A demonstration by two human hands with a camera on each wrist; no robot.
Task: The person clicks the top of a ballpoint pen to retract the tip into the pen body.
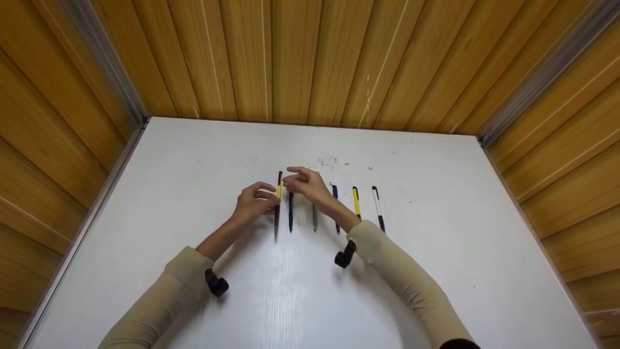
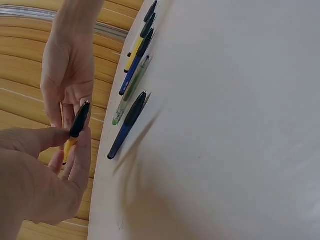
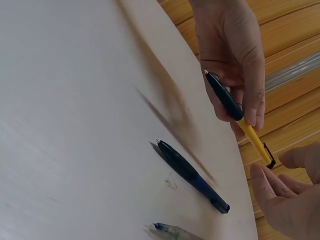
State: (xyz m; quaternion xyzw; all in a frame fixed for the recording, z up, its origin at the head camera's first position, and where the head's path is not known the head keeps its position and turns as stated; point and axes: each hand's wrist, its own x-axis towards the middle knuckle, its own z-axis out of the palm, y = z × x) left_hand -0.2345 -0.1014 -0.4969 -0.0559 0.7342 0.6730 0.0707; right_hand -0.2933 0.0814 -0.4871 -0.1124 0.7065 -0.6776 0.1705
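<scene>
Five slim plastic pens lie in a row on the white table in the head view; left of them, the left hand pinches a yellow-and-black plastic pen. Left wrist: thumb and fingers grip it where black meets yellow. Right wrist: the right hand, fingers loosely extended, is at the clip end; contact is unclear.

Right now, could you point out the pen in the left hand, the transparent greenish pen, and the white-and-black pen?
Held pen (image 3: 236, 112), right wrist view: black grip, near the yellow barrel.
Transparent greenish pen (image 2: 132, 90), left wrist view: middle of the barrel.
White-and-black pen (image 1: 378, 205), head view: white barrel.
</scene>
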